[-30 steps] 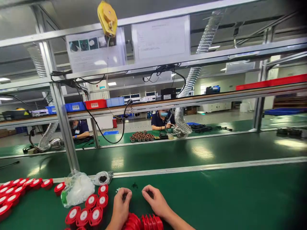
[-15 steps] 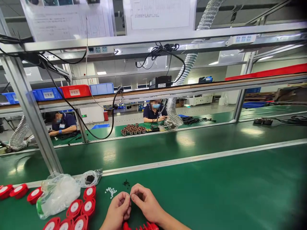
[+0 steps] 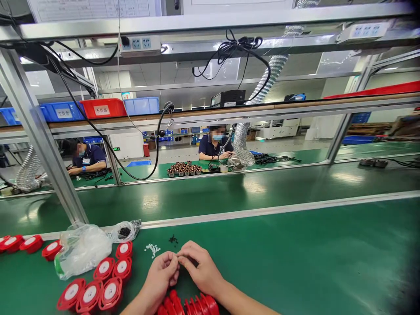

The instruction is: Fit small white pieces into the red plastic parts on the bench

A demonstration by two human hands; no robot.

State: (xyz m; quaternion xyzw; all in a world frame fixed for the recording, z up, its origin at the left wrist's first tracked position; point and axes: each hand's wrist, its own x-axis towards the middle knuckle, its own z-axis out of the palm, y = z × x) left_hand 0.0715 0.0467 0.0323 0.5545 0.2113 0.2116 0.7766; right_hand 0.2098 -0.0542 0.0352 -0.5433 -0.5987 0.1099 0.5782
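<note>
My left hand point(image 3: 163, 274) and my right hand point(image 3: 199, 267) meet fingertip to fingertip over the green bench. Both are closed in a pinch; whatever sits between the fingers is too small or hidden to name. Just beyond them lie a scatter of small white pieces point(image 3: 152, 250) and a smaller group of tiny black pieces point(image 3: 173, 239). Below my wrists, a row of red plastic parts point(image 3: 188, 304) stands side by side at the bottom edge. Left of my left hand are several red round parts with white discs point(image 3: 110, 291).
A clear plastic bag point(image 3: 85, 247) and a small bag with black pieces point(image 3: 124, 232) lie at left. A metal post point(image 3: 55, 131) rises from the bench. Cables point(image 3: 157, 148) hang from the frame. Two co-workers point(image 3: 215, 146) sit across the bench.
The camera has tilted down, so the bench and red parts show more. My hands keep their fingertip-to-fingertip pinch, the right fingers slightly more closed together.
</note>
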